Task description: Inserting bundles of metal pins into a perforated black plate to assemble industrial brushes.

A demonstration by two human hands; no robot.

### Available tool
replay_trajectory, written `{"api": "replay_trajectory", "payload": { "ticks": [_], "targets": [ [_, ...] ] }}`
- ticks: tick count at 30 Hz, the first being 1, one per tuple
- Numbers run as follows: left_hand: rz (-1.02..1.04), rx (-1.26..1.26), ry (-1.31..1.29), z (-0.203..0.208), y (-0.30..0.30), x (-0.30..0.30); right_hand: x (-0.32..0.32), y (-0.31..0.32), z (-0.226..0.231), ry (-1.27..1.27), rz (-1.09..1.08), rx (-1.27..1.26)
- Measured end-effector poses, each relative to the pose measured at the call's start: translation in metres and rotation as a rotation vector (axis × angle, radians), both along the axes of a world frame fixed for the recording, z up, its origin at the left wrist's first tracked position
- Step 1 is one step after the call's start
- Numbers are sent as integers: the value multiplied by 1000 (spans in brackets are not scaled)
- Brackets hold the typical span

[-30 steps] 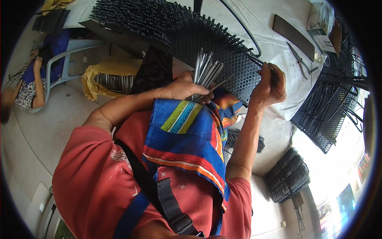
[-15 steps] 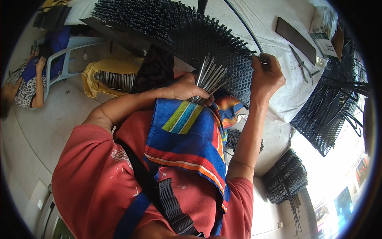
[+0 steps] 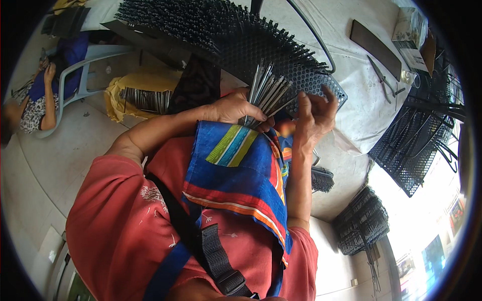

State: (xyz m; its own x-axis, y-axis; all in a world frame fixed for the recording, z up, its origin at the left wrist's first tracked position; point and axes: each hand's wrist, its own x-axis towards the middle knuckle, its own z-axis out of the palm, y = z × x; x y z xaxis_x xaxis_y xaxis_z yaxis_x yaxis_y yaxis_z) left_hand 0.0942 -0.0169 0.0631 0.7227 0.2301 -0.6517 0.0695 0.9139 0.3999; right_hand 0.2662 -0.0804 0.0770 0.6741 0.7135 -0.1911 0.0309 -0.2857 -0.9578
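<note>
My left hand (image 3: 235,108) is closed round a fanned bundle of thin silvery metal rods (image 3: 263,90) above my lap. My right hand (image 3: 315,119) is raised to the right of the bundle, thumb and fingers apart, with nothing seen in it. One rod slants out of the bundle and ends close to its fingertips. Just beyond both hands lies a black perforated plate (image 3: 337,93). Dense rows of short black upright pieces (image 3: 211,27) fill most of its holes; bare holes show along the near right part.
On the white-covered table lie pliers (image 3: 380,79), a dark flat strip (image 3: 375,49), a small glass (image 3: 410,79) and a carton (image 3: 411,40). Black mesh racks (image 3: 401,145) stand at right. A yellow-wrapped rod bundle (image 3: 145,98) sits left, near a seated person (image 3: 47,100).
My right hand has left the plate's edge and come down and left towards the rods, its fingers spreading. The plate has shifted a little to the right. My left hand stays round the bundle.
</note>
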Motion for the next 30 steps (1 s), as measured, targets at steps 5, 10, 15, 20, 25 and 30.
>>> {"api": "replay_trajectory", "payload": {
  "ticks": [5, 10, 15, 20, 25, 30],
  "targets": [
    [-37, 23, -47, 8, 0, 4, -4, -7, 3, 492, 174, -155],
    [15, 69, 20, 8, -4, 8, 2, -8, 2, 547, 175, -154],
    [-29, 273, 51, -3, -3, 6, 4, -10, 0, 468, 148, -113],
    [7, 399, 54, -9, -11, 10, 3, -11, 0, 499, 139, -164],
    [144, 678, 242, -6, -12, 12, 1, -15, -2, 390, 91, -105],
    [176, 500, 232, -2, -5, 7, 0, -28, 31, -210, 85, 30]
  ]
}}
